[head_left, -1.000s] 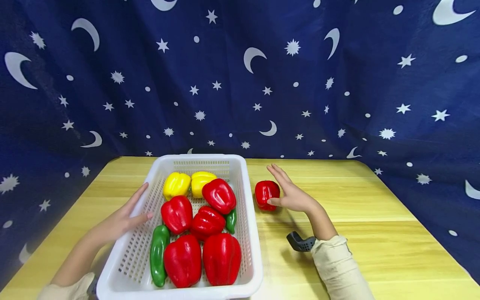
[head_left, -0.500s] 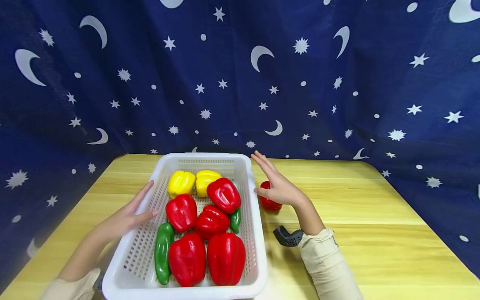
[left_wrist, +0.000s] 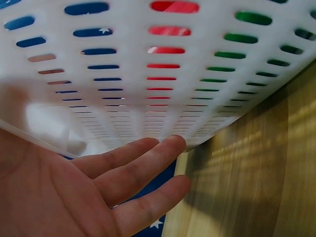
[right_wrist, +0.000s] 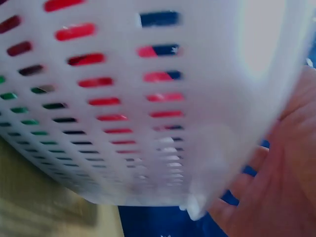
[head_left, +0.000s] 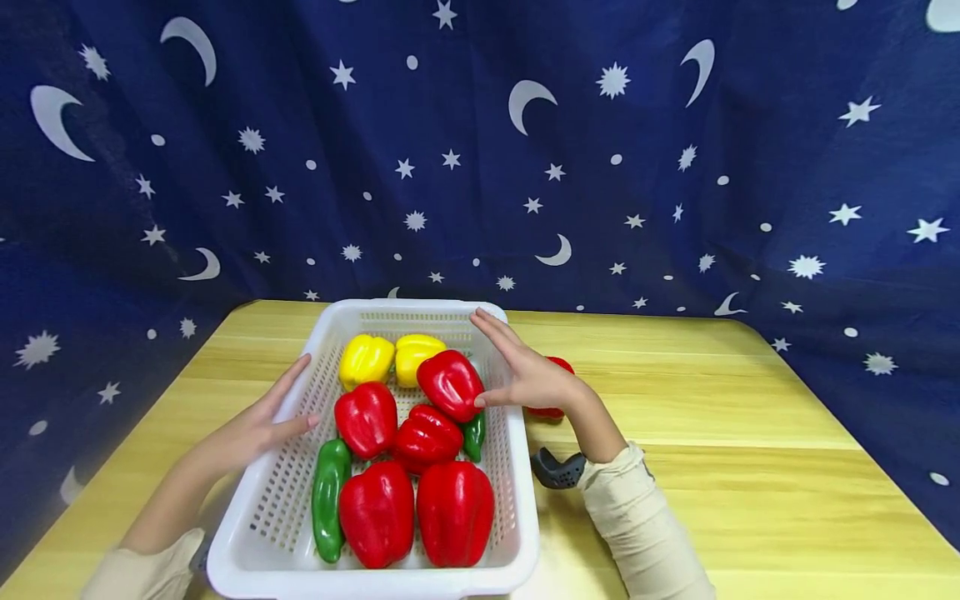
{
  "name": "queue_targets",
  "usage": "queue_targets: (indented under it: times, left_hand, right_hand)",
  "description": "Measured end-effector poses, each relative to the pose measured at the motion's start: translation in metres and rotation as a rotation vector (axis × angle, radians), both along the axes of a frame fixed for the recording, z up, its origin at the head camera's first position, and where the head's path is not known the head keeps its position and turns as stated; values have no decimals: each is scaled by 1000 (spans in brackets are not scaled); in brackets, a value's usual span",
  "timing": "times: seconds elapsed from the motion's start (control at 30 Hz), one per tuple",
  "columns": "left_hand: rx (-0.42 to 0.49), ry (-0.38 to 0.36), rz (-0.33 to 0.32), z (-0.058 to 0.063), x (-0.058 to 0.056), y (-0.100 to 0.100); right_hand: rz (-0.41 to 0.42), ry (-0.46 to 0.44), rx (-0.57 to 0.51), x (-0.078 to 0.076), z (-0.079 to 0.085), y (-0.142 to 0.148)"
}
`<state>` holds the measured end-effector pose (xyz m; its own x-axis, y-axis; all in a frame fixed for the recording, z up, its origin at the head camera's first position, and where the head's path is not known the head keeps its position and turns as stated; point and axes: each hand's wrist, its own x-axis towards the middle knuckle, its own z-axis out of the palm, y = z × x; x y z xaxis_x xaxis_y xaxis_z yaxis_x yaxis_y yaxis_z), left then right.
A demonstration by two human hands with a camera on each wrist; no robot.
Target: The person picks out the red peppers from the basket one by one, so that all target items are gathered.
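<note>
Head view showed two hands at the white basket, which sat on the table and held red peppers, yellow peppers and green peppers. At the basket's left side, the left hand was unclenched, fingers loosely extended along the outer wall, thumb reaching over the rim. Across the basket's right rim, the right hand was likewise relaxed and spread, its thumb beside an inner red pepper; whether they touched could not be told. Outside the basket, near its right side and partly hidden by that hand, lay a lone red pepper. A sideways shove of the basket or a low swing of the right wrist might have rolled it away. Lifting the basket unevenly on so loose a hold would probably have tipped it, sending its rounded contents sliding toward the lower wall.
</note>
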<state>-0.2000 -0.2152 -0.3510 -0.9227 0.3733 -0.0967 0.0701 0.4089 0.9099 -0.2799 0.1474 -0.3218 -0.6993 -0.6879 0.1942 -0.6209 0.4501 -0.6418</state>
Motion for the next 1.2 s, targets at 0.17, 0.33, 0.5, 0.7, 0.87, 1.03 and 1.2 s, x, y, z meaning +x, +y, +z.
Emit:
queue_targets:
  times: [0.17, 0.33, 0.5, 0.7, 0.87, 1.03, 1.2]
  left_hand:
    - [3, 1, 2, -1, -1, 0]
    - [11, 10, -2, 0, -2, 1]
    - [20, 11, -3, -1, -2, 1]
    - [17, 10, 3, -2, -2, 1]
    - [9, -3, 15, -3, -2, 1]
    - [10, -1, 9, -2, -2, 0]
    - [17, -5, 4, -3, -4, -1]
  right_hand:
    - [3, 17, 75, 2, -4, -9]
    - [-15, 52, 165, 4, -4, -15]
    - [-27, 59, 238, 6, -1, -19]
    - [-30, 82, 311, 8, 0, -24]
    - [-64, 96, 397, 9, 0, -28]
    - [-82, 120, 467, 10, 0, -32]
    - [-85, 148, 484, 10, 0, -33]
